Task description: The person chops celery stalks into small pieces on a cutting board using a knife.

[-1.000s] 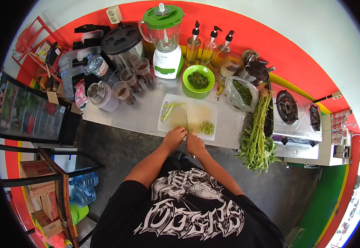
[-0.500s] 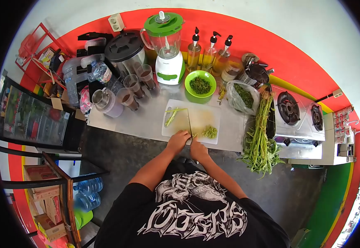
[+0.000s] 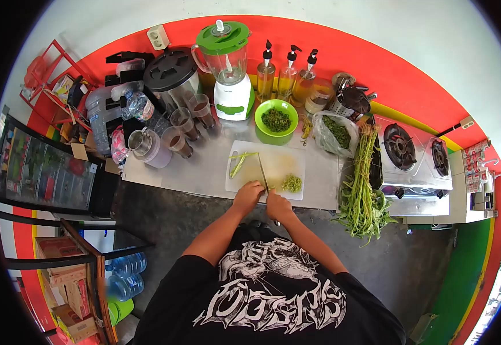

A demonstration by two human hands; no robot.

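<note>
On the white cutting board [image 3: 242, 183], the thin blade of a knife [image 3: 262, 169] points away from me, its tip leaning slightly left. My right hand [image 3: 278, 207] is closed around the handle at the board's front edge. Close to the blade's left side, my left hand [image 3: 249, 194] has its fingers curled down on the board; what they pinch is hidden. A few cut green stalks [image 3: 238, 165] lie at the board's left. Right of the knife sits a small heap of chopped green pieces [image 3: 291, 183].
Behind the board stand a green bowl [image 3: 276, 137] of chopped greens and a blender [image 3: 231, 95]. A plastic bag of greens [image 3: 319, 135] and a long bundle of leafy stalks [image 3: 364, 195] lie right, beside the gas stove [image 3: 417, 175]. Several cups [image 3: 177, 144] stand left.
The whole view has shifted slightly. The knife tip leans a little further left. Both hands stay in nearly the same place on the board.
</note>
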